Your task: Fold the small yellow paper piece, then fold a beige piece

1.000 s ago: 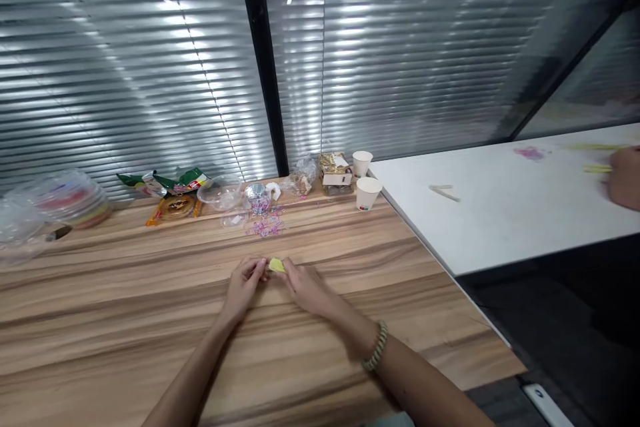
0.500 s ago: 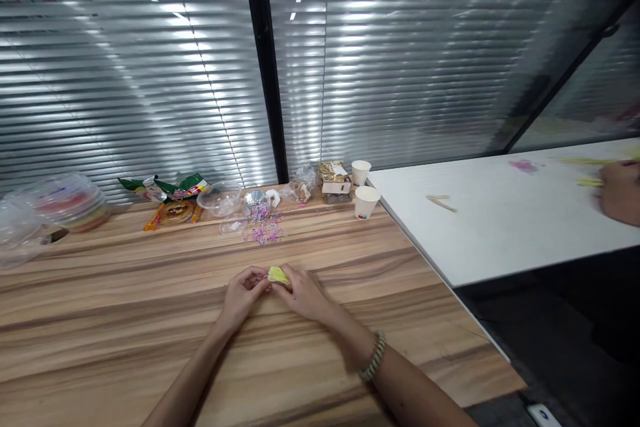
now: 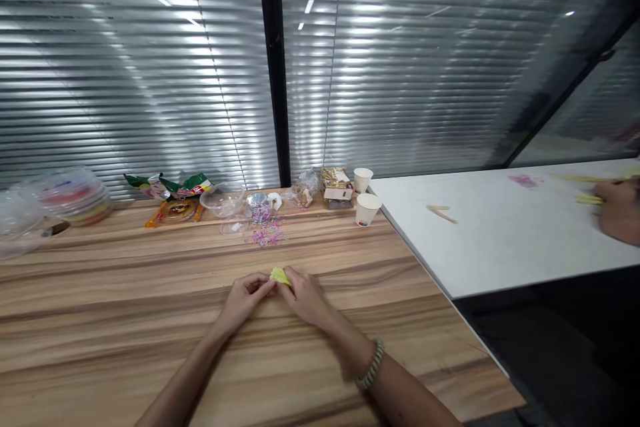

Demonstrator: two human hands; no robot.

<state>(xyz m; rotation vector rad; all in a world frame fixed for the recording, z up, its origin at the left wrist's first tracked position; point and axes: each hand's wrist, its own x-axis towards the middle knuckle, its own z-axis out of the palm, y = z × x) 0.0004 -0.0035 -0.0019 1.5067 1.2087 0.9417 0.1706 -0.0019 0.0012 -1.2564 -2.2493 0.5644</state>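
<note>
A small yellow piece is held just above the wooden table, between my two hands. My right hand grips it between thumb and fingers. My left hand is closed in a pinch at its left end; what lies between those fingertips is too small to make out. Beyond my hands, small pink and purple bits lie scattered on the table, by a foil cup and a clear lid.
Along the back stand stacked plastic containers, a green snack packet, a clear bowl, a gold box and two paper cups. On the white table at right lie thin sticks, near another person's hand.
The view has shifted slightly. My left fingertips have moved a little against the left end of the yellow piece, which stays in my right hand.
</note>
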